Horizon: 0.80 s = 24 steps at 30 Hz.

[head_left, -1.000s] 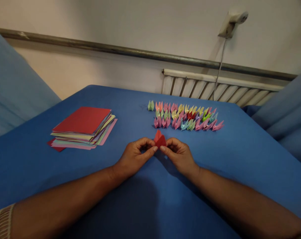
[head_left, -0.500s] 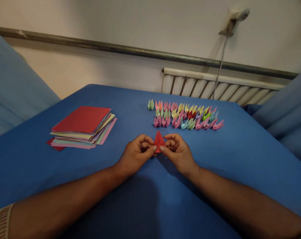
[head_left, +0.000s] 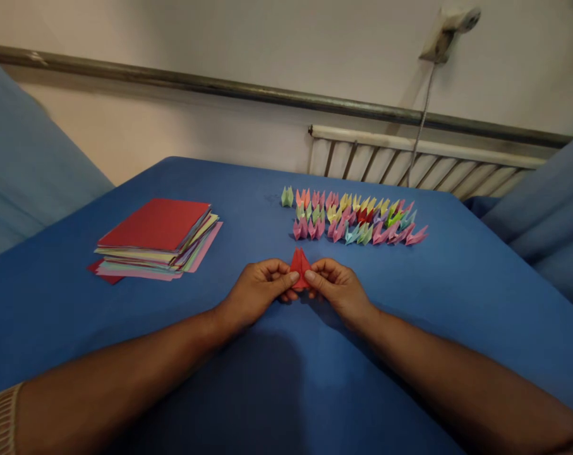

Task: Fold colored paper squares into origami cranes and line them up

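Observation:
A small piece of folded red origami paper (head_left: 300, 262) is pinched between my two hands, its narrow split tip pointing away from me. My left hand (head_left: 262, 287) grips its left side, with the thumb lying on the front face. On the right side, my right hand (head_left: 338, 287) holds it the same way, thumb on top and fingers curled behind. Just beyond the hands stand rows of folded paper cranes (head_left: 385, 232) in pink, yellow, green, red and blue.
A stack of coloured square paper (head_left: 156, 224), red on top, lies at the left of the blue-covered table (head_left: 248, 385). Behind the table are a wall pipe (head_left: 248, 91) and a radiator (head_left: 385, 142). Blue curtains (head_left: 25, 151) hang at both sides.
The red folded paper has opened a little wider at the tip, showing two points. My fingers have shifted along its sides, and the view has tilted slightly.

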Each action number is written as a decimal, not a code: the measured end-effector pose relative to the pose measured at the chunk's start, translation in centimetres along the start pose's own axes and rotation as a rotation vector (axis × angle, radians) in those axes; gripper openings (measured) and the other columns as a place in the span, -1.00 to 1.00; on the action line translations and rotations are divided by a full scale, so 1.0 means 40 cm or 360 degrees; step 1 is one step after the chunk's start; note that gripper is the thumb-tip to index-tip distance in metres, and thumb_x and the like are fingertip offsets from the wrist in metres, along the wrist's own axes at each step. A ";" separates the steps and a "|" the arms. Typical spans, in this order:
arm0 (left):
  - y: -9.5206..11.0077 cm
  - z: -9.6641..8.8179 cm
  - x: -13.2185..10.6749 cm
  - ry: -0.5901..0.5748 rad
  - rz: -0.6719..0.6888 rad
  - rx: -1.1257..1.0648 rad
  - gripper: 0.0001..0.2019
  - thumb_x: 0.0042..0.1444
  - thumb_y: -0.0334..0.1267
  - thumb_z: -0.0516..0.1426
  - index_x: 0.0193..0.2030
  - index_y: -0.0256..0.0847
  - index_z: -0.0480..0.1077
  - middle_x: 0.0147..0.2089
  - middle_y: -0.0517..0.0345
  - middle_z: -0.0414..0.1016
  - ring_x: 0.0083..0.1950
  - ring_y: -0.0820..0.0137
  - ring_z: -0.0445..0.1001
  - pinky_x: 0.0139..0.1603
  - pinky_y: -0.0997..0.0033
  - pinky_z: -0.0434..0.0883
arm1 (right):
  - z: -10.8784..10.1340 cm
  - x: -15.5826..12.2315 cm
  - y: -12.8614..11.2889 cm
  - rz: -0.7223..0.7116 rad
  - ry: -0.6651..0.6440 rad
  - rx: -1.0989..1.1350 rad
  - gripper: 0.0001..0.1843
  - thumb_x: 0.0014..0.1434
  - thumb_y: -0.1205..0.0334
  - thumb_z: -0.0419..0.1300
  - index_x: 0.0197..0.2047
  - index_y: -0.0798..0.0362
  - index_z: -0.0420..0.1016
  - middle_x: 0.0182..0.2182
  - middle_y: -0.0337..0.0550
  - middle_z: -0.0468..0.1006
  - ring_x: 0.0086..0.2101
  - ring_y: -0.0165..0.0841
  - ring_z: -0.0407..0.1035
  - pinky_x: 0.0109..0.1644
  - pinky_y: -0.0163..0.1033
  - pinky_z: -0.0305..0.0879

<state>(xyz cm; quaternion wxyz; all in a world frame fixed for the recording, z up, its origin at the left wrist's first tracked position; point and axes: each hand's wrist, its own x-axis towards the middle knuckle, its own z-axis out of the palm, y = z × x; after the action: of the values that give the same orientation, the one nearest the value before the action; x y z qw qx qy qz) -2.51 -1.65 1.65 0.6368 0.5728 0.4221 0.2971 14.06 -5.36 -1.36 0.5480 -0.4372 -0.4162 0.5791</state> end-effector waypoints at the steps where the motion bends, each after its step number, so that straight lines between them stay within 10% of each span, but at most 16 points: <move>1: 0.000 -0.001 0.000 -0.0011 -0.0004 -0.0001 -0.77 -0.01 -0.14 0.28 -0.41 -0.25 0.40 -0.54 0.24 0.48 -0.48 0.49 0.44 -0.36 0.48 0.39 | -0.001 0.000 -0.003 0.0019 -0.0008 -0.0010 -0.62 -0.01 -0.06 0.39 -0.42 0.07 0.43 -0.61 -0.32 0.48 -0.62 -0.52 0.30 -0.53 -0.37 0.20; 13: 0.013 0.003 -0.010 -0.0160 0.0104 0.0120 -0.70 0.14 -0.04 0.15 -0.42 -0.25 0.41 -0.49 0.23 0.43 -0.43 0.49 0.39 -0.31 0.45 0.35 | 0.002 -0.023 -0.023 -0.0078 -0.0012 -0.0121 -0.62 0.04 -0.04 0.33 -0.55 0.05 0.38 -0.70 -0.37 0.36 -0.67 -0.53 0.21 -0.56 -0.37 0.12; 24: -0.010 -0.021 0.007 -0.0335 -0.0144 -0.0496 -0.73 -0.05 -0.18 0.36 -0.31 -0.27 0.42 -0.40 0.18 0.49 -0.42 0.52 0.41 -0.36 0.52 0.31 | 0.002 -0.022 -0.011 -0.0143 -0.0206 0.0061 -0.55 0.19 -0.19 0.16 -0.38 0.06 0.47 -0.54 -0.25 0.51 -0.57 -0.49 0.37 -0.46 -0.34 0.26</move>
<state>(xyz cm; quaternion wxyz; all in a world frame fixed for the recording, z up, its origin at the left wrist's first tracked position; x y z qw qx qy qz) -3.17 -1.08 1.22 0.7711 0.4757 0.3274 0.2681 14.12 -6.20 -0.88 0.5536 -0.3691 -0.4589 0.5888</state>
